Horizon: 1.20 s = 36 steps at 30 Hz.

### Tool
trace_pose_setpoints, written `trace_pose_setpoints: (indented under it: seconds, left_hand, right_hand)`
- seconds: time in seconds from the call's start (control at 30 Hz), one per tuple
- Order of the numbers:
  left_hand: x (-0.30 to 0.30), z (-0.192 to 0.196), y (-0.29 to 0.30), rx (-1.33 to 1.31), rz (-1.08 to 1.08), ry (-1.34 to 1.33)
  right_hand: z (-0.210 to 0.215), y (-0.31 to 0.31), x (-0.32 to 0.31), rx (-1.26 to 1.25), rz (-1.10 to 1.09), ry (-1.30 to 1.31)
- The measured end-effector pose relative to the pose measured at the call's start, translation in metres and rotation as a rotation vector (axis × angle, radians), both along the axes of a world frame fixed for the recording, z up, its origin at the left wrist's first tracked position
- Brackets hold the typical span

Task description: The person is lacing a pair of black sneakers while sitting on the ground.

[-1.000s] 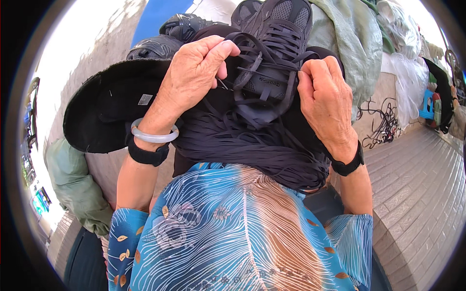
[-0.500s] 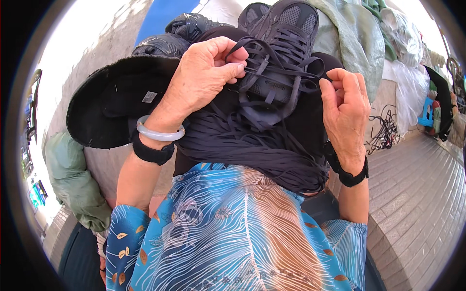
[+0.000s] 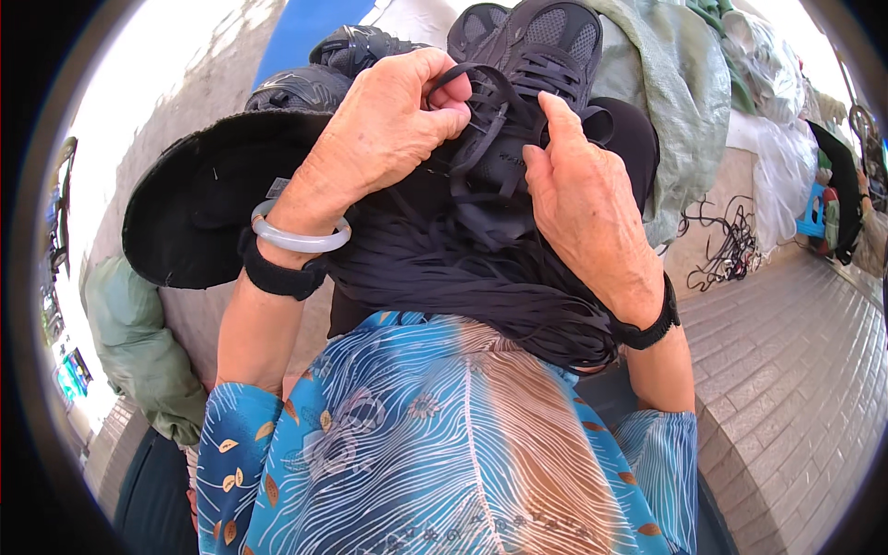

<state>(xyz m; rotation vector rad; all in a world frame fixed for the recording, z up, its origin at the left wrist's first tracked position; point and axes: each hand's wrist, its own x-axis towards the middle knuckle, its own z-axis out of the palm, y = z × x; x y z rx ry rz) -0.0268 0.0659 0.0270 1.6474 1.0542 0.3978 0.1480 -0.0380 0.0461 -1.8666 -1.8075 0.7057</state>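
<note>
A dark grey sneaker (image 3: 557, 39) lies on my lap, toe pointing away, with a black shoelace (image 3: 499, 81) threaded through its eyelets. My left hand (image 3: 384, 129) is closed in a pinch on a loop of this lace at the shoe's left side. Over the right side of the tongue, my right hand (image 3: 592, 208) has its index finger stretched out and its thumb apart from it. Whether lace touches that finger is hard to see. Between my forearms, a thick bundle of loose black laces (image 3: 435, 273) rests on my lap.
More black sneakers (image 3: 301, 90) sit at the upper left, behind a rounded black piece (image 3: 185, 213) with a raised rim. Green sheeting (image 3: 689, 102) and clear plastic (image 3: 780, 185) lie right. Tangled black laces (image 3: 726, 245) are on the ground, near a blue stool (image 3: 812, 211).
My right hand has moved left and inward from beside the shoe to over its laces, its index finger now extended. The left hand keeps its pinch on the lace, nearly in place.
</note>
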Motion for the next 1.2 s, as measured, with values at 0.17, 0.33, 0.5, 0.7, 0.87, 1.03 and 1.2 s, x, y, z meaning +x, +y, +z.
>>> trace_pose_setpoints:
  seconds: [0.17,0.33,0.5,0.7,0.87,1.03,1.2]
  left_hand:
    - [0.005,0.004,-0.001,0.229,-0.072,0.078]
    - [0.005,0.005,0.007,0.271,-0.138,0.103]
    - [0.013,0.010,0.007,0.317,-0.215,0.187]
    - [0.005,-0.001,0.009,-0.150,-0.052,-0.003]
    - [0.006,-0.011,-0.012,-0.014,-0.008,0.030]
    - [0.009,-0.014,-0.014,0.097,0.025,-0.076]
    - [0.014,-0.008,-0.006,-0.155,0.078,-0.146]
  right_hand:
    - [-0.007,-0.005,-0.007,0.169,-0.043,0.197]
    - [-0.013,0.002,-0.012,0.053,-0.019,-0.016]
    - [-0.021,0.007,-0.011,0.114,-0.002,-0.007]
    - [-0.021,0.007,-0.015,0.100,-0.073,0.118]
    - [-0.032,0.008,-0.019,0.115,-0.117,0.126]
    - [-0.030,0.005,-0.019,0.208,-0.058,0.061]
    - [-0.010,-0.006,-0.005,0.242,-0.087,0.039]
